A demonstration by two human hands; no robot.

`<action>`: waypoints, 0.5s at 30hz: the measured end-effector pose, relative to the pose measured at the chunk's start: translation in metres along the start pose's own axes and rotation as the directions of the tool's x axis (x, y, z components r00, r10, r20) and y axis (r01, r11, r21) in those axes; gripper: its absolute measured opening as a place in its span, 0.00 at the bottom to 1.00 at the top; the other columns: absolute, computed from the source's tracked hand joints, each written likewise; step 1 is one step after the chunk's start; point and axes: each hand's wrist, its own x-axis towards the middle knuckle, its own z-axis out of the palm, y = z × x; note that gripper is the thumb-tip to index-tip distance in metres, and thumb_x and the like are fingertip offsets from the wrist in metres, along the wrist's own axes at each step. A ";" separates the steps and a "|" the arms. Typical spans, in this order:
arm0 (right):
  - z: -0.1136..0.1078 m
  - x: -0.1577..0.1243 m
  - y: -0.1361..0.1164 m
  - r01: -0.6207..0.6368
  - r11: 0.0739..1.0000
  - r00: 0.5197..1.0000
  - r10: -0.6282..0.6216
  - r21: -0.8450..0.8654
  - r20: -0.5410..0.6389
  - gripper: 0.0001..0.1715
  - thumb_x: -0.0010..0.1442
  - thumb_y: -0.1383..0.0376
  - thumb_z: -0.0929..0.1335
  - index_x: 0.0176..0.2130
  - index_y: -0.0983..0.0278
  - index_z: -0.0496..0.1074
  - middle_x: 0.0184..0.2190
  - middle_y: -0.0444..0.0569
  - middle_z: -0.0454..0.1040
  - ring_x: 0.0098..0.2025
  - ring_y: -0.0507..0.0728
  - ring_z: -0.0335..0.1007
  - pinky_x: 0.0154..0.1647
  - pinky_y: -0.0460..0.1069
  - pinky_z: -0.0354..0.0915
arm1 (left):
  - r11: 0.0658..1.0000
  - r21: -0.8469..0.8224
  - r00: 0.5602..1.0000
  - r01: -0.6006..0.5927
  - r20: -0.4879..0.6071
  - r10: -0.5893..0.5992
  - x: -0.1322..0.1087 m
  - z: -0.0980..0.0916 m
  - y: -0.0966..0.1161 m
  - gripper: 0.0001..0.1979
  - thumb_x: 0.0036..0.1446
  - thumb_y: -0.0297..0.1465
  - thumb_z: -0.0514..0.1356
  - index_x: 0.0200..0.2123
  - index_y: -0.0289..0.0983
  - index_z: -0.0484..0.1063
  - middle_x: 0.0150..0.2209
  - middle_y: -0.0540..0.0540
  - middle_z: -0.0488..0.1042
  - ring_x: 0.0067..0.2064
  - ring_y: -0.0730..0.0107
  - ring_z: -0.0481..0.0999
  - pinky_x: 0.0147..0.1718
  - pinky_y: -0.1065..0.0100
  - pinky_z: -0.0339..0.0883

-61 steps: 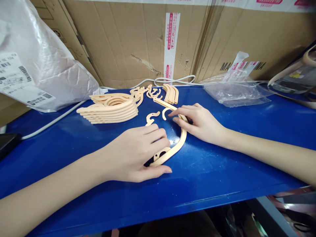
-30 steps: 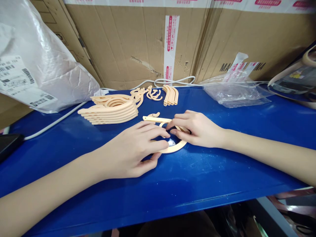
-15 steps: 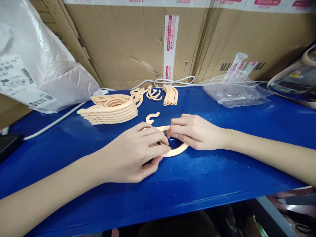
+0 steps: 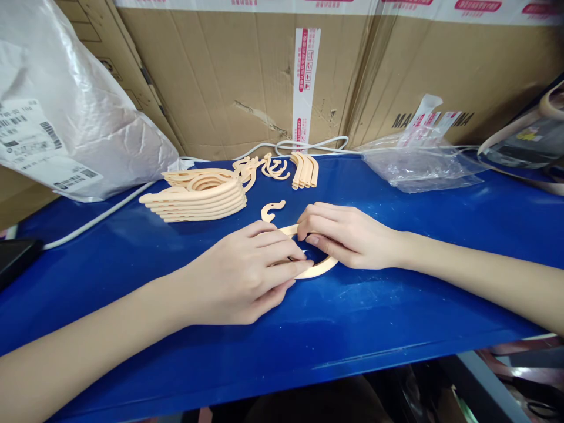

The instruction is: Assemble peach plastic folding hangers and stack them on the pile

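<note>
Cream plastic hanger arms (image 4: pixel 317 269) form a rounded loop on the blue table, partly hidden under my fingers. My left hand (image 4: pixel 249 273) is closed on the loop's left side, its fingertips pressed against the near piece. From the right, my right hand (image 4: pixel 348 235) grips the loop's far and right side with bent fingers. Just beyond my left hand lies a loose hanger hook (image 4: pixel 271 211), touched by neither hand. Whether the pieces in my hands are joined is hidden by the fingers.
A stack of hanger arms (image 4: pixel 198 197) sits at the back left, beside several small hooks (image 4: pixel 275 168) and curved tubes (image 4: pixel 305 171). Behind stand cardboard boxes (image 4: pixel 220 76). A plastic-wrapped parcel (image 4: pixel 88 111), a white cable (image 4: pixel 97 220), a clear bag (image 4: pixel 423 164) and a dark device (image 4: pixel 17 258) surround the work.
My left hand's fingertips have slid slightly right along the near piece. My right hand's fingers have curled a little more over the far side. The loose hook and the stack stay put.
</note>
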 end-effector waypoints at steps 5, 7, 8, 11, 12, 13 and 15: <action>0.001 -0.001 0.000 -0.062 0.994 0.996 0.067 0.095 -0.051 0.15 0.68 0.63 0.61 0.54 0.64 0.61 0.43 0.50 0.72 0.43 0.53 0.68 0.44 0.50 0.66 | 1.000 -0.012 1.000 -0.007 -0.002 0.007 0.001 -0.001 0.002 0.12 0.64 0.24 0.54 0.47 0.35 0.74 0.45 0.46 0.79 0.47 0.65 0.76 0.48 0.62 0.62; 0.001 -0.001 0.001 -0.089 0.981 0.991 0.105 0.173 -0.081 0.21 0.69 0.61 0.62 0.59 0.64 0.58 0.42 0.49 0.72 0.42 0.53 0.69 0.43 0.49 0.67 | 0.999 -0.034 1.000 -0.009 0.012 0.009 0.001 0.000 0.003 0.12 0.64 0.23 0.53 0.46 0.35 0.73 0.46 0.47 0.78 0.47 0.65 0.76 0.46 0.62 0.63; 0.001 0.001 0.002 -0.103 0.974 0.986 0.127 0.201 -0.107 0.22 0.69 0.60 0.61 0.60 0.64 0.57 0.43 0.49 0.72 0.42 0.53 0.69 0.44 0.50 0.67 | 0.999 -0.049 1.000 -0.006 0.014 0.007 0.001 0.000 0.003 0.13 0.64 0.23 0.52 0.46 0.35 0.73 0.46 0.46 0.78 0.47 0.65 0.76 0.45 0.62 0.63; 0.002 0.008 0.006 -0.111 0.978 0.974 0.143 0.179 -0.175 0.21 0.69 0.61 0.61 0.59 0.63 0.60 0.50 0.53 0.71 0.51 0.55 0.68 0.53 0.54 0.65 | 0.996 -0.084 1.000 -0.023 -0.002 0.023 0.000 0.005 0.005 0.14 0.64 0.22 0.51 0.48 0.36 0.72 0.46 0.46 0.78 0.47 0.65 0.75 0.43 0.63 0.65; 0.003 0.011 0.007 -0.103 0.984 0.976 0.128 0.143 -0.176 0.21 0.69 0.62 0.60 0.59 0.63 0.61 0.54 0.54 0.70 0.55 0.57 0.65 0.57 0.56 0.63 | 0.995 -0.088 0.999 -0.037 -0.011 0.036 0.000 0.006 0.005 0.14 0.63 0.22 0.51 0.48 0.36 0.72 0.46 0.46 0.78 0.47 0.65 0.75 0.43 0.63 0.65; 0.004 0.013 0.009 -0.091 0.990 0.982 0.107 0.103 -0.158 0.22 0.69 0.64 0.60 0.61 0.63 0.60 0.57 0.55 0.68 0.60 0.58 0.62 0.60 0.58 0.60 | 0.995 -0.088 0.999 -0.050 -0.017 0.049 0.000 0.007 0.005 0.15 0.63 0.22 0.51 0.49 0.35 0.71 0.46 0.45 0.78 0.47 0.65 0.75 0.43 0.63 0.65; 0.006 0.018 0.012 -0.070 0.997 0.992 0.074 0.045 -0.101 0.23 0.69 0.65 0.58 0.62 0.63 0.60 0.64 0.57 0.61 0.66 0.58 0.54 0.65 0.61 0.53 | 0.994 -0.086 0.997 -0.071 -0.028 0.069 0.000 0.009 0.005 0.15 0.62 0.21 0.52 0.50 0.34 0.71 0.46 0.44 0.77 0.47 0.64 0.75 0.43 0.63 0.66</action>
